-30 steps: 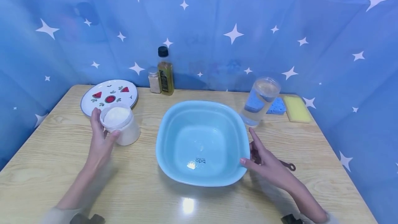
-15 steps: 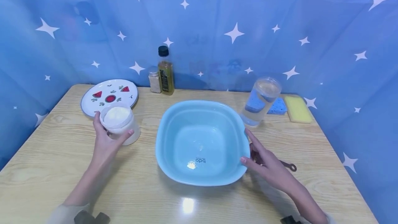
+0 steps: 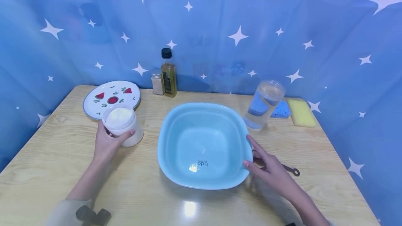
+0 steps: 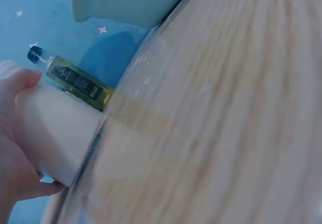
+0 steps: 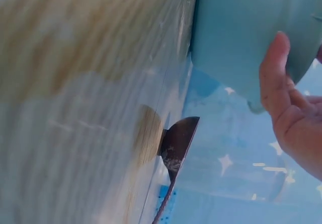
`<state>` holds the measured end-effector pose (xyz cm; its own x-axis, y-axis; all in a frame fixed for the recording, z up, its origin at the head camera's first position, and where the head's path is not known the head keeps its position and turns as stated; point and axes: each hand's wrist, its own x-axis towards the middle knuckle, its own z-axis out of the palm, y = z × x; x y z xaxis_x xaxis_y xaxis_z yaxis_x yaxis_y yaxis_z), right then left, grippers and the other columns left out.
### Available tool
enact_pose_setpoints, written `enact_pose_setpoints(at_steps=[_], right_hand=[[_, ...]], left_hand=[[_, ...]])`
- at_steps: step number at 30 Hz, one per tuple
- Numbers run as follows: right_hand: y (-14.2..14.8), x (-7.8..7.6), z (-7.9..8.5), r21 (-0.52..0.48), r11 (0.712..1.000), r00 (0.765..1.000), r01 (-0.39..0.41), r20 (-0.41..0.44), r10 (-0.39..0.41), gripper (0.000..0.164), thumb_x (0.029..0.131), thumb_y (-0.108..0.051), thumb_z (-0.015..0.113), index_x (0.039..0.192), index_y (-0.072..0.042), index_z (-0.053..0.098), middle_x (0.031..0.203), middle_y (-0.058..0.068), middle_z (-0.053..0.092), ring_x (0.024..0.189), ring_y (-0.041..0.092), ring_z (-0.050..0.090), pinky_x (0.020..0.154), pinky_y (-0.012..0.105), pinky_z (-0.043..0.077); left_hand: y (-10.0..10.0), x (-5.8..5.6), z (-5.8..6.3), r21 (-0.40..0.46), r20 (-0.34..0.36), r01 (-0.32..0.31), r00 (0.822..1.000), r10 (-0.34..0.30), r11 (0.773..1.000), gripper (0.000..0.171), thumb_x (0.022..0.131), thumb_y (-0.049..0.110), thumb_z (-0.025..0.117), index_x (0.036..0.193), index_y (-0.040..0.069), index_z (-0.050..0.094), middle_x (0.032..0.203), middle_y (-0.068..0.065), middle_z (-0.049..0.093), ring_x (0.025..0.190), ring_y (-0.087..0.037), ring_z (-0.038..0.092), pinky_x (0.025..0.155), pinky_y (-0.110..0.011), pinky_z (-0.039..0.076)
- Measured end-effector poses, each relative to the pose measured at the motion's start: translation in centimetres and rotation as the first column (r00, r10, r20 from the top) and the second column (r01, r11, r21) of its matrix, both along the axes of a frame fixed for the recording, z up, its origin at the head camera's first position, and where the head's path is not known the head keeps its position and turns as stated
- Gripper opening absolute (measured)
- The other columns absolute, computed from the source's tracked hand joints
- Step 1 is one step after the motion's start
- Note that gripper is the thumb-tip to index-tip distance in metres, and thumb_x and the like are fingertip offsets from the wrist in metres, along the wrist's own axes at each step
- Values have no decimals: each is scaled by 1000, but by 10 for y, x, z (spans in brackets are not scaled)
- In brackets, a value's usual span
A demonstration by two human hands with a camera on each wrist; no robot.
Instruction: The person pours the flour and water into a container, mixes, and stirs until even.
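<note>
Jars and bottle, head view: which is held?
The wide white-filled jar, in the left hand; the small jar and dark-capped bottle stand side by side farther back, untouched.

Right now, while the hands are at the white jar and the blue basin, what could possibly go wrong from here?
The jar in the left hand looks open, so tipping it might spill its white contents.

The clear container of liquid stands near the far right corner of the basin; sliding the basin that way could knock it over.

The dark utensil is close beside the right hand, so a careless move might push it.
</note>
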<state>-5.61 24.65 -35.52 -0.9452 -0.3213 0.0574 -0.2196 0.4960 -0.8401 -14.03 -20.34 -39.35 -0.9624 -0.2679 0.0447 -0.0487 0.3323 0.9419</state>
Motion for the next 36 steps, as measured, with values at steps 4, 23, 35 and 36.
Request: enact_pose_setpoints(at_steps=[4, 23, 35, 36], right_hand=[[1, 3, 0, -44, 999, 1000, 9, 25, -8, 69, 92, -16, 58, 149, -10, 18, 110, 14, 63, 82, 15, 63, 56, 33, 55], [-6, 4, 0, -46, 998, 999, 49, 6, -48, 69, 93, -17, 57, 149, -8, 19, 83, -1, 65, 77, 12, 63, 66, 32, 54], [-9, 5, 3, -26, 999, 997, 41, -60, -42, 65, 93, -12, 56, 147, -3, 22, 82, -4, 66, 70, 11, 61, 61, 26, 53], [-9, 5, 3, -21, 999, 997, 42, -69, -43, 65, 93, -12, 57, 147, -2, 22, 80, -5, 65, 68, 11, 61, 60, 26, 53]], left_hand=[[4, 3, 14, 1, -61, 16, 998, -15, 1000, 91, 74, 23, 78, 145, 19, 22, 140, -5, 36, 126, -21, 36, 104, -42, 31], [40, 9, 90, -65, -251, 224, 940, -233, 972, 82, 69, 11, 82, 138, 25, 39, 127, 2, 49, 111, -12, 46, 93, -36, 40], [69, 16, 103, -191, -226, 357, 890, -395, 914, 81, 65, 18, 85, 135, 20, 43, 124, 3, 50, 113, -18, 45, 95, -50, 37], [72, 15, 104, -207, -223, 372, 883, -413, 905, 81, 65, 19, 85, 134, 20, 43, 124, 3, 50, 112, -18, 46, 94, -50, 38]])
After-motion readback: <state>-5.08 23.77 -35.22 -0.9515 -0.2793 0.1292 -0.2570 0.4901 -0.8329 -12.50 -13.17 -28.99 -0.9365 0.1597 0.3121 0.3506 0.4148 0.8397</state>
